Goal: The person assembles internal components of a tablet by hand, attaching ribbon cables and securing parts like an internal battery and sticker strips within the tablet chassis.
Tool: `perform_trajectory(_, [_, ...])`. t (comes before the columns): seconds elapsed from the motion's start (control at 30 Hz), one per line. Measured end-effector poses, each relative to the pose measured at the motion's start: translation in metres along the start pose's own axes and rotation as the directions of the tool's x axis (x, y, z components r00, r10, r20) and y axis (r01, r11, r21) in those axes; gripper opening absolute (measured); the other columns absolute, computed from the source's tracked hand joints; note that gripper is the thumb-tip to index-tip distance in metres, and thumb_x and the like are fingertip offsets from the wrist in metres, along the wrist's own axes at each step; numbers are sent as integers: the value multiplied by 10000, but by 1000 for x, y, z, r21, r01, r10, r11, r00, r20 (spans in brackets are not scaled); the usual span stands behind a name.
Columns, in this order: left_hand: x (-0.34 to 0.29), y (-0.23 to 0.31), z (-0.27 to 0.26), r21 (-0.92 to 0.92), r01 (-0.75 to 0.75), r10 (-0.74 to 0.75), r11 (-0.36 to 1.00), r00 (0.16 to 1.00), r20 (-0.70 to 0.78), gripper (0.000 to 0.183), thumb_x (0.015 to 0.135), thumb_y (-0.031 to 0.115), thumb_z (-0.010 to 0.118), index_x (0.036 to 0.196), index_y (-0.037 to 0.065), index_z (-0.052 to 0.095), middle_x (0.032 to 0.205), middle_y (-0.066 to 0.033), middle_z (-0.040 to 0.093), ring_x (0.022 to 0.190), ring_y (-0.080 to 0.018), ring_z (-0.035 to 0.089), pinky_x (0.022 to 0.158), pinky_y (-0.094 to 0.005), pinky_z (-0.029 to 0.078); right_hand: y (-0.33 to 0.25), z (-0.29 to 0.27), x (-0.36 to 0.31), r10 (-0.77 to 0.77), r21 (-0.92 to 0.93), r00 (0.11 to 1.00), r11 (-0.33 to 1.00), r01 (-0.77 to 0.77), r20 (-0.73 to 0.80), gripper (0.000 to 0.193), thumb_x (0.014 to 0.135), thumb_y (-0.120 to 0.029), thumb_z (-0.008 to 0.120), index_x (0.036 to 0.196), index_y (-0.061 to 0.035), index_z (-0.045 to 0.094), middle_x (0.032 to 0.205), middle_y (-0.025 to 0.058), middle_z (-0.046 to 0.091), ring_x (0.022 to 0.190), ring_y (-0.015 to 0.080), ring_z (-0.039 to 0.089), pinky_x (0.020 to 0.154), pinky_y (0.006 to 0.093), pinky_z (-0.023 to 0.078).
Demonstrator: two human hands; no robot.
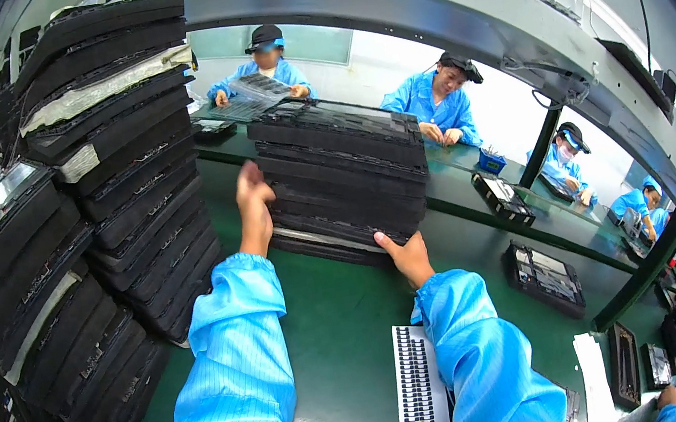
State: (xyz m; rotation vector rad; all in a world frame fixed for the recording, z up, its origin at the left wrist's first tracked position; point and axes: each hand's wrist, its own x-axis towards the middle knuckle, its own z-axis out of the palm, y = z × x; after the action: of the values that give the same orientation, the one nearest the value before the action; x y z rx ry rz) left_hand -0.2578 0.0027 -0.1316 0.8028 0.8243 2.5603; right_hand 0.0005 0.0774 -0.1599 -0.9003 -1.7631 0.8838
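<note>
A stack of black foam-like trays [339, 185] stands in front of me on the green table, with flat parts on its top. A pale layer shows near its bottom. My left hand [255, 201] is at the stack's left side, fingers stretched and slightly blurred; whether it touches the trays I cannot tell. My right hand [407, 256] grips the lower right corner, thumb on the front face and the other fingers mostly hidden. Between my forearms and toward the right sleeve lies a white sheet [419, 389] with rows of small black pieces.
Tall stacks of black trays [123, 155] rise close on my left, leaning slightly. A grey metal frame [449, 14] arches overhead. Single trays [546, 277] lie to the right, beside a dark green post [643, 263]. Several people in blue work across the line [444, 101].
</note>
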Motion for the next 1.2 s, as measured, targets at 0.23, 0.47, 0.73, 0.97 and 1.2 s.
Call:
perform_trajectory(0.23, [13,43,49,218,-175,142,960,977,159,662,719,194,695,1250,5,346,1115,-75,490,989,-154,475,850,-269,382,-51,4,25,-385,14,882,915,404,-271,839,681,-314,713,1264,80,257,1235,253,340,1145,347,354,980,385,263])
perform_trajectory(0.47, [27,42,54,602,-292,212,743,956,202,759,643,455,703,1186,4,424,1029,-175,557,960,-272,534,839,-321,399,-56,-2,58,-437,-27,885,898,439,-161,635,825,-370,534,1233,67,320,1207,275,382,1129,382,372,969,395,269])
perform_trajectory(0.73, [-121,70,85,516,-717,365,469,689,627,435,684,225,604,1037,16,459,1072,-182,436,1037,-345,382,879,-434,277,-156,-114,-23,2,-594,935,773,224,354,325,762,-208,629,965,35,556,872,121,610,812,179,575,717,282,453])
perform_trajectory(0.97, [-243,74,50,438,-757,-400,485,254,881,515,716,357,627,1012,-52,530,1051,-212,488,1009,-319,454,865,-401,337,-97,-122,-141,260,-632,893,774,34,367,135,693,-138,593,736,-17,635,716,163,614,644,296,604,613,333,479])
perform_trajectory(1.2, [-248,70,49,405,-770,-356,493,245,902,525,721,374,617,1026,-43,530,1070,-208,478,1026,-318,445,865,-404,332,-76,-88,-136,277,-651,944,753,-96,180,181,693,-152,574,727,18,626,704,215,598,675,354,598,650,390,483])
